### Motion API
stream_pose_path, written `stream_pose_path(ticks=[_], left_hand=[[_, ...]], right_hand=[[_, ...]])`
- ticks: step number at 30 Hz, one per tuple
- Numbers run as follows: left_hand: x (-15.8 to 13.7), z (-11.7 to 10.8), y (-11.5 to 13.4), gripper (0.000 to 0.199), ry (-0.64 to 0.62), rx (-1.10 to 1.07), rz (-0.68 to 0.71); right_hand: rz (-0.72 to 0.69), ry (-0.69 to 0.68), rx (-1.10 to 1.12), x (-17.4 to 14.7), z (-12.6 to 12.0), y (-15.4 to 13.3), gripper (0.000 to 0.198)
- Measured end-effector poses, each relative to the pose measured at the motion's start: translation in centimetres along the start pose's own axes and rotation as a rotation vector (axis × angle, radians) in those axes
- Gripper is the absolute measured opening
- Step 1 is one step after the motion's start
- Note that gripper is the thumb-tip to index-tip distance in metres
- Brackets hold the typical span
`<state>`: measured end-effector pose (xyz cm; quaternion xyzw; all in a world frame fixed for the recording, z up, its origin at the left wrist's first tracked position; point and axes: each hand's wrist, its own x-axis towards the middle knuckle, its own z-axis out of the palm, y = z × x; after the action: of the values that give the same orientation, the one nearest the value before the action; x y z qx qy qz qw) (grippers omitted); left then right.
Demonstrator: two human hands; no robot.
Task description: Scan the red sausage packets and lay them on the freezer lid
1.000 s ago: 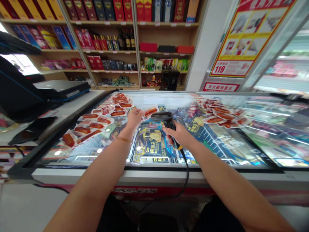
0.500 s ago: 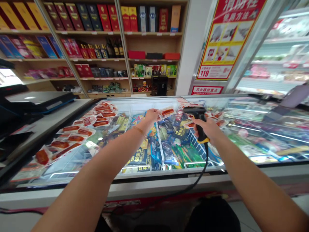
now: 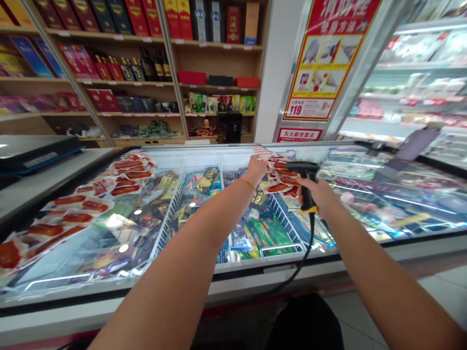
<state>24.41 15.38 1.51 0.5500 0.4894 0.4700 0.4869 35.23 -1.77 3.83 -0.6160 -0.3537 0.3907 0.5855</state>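
A pile of sausage packets (image 3: pixel 279 187) lies right of centre on the glass-topped freezer (image 3: pixel 73 305). The left hand (image 3: pixel 257 167) is at its edge, fingers partly hidden, so its opening and any hold cannot be told. The right hand (image 3: pixel 324 195) is curled round a black scanner (image 3: pixel 305 169). Wire baskets (image 3: pixel 170 214) below hold bagged goods, green packs (image 3: pixel 272 232) among them. Boxes fill shelves (image 3: pixel 219 43) above; the left worktop (image 3: pixel 93 159) is cut off.
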Motion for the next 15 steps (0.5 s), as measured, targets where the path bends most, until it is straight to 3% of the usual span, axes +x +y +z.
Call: stream_pose_path(ticks=[2,5,9,12,15], left_hand=[[-0.9,-2.4,-0.4,0.046,0.018,0.015,0.015],[-2.1,-7.9,-1.4,0.036,0.079,0.093,0.08],[-3.8,-17.5,-3.3,0.031,0.205,0.248,0.17],[-5.2,-24.9,-4.3,0.033,0.281,0.308,0.169],[-6.7,-31.3,-4.4,0.035,0.379,0.511,0.155]], right_hand=[[0.004,-0.046,0.007,-0.1,1.4,0.1,0.02],[-0.002,-0.112,0.013,-0.5,4.2,0.2,0.024],[-0.021,-0.205,0.019,-1.6,9.4,0.1,0.025],[-0.02,-0.305,0.029,-3.1,13.8,0.0,0.024],[-0.023,-0.398,0.036,-4.7,18.0,0.2,0.021]])
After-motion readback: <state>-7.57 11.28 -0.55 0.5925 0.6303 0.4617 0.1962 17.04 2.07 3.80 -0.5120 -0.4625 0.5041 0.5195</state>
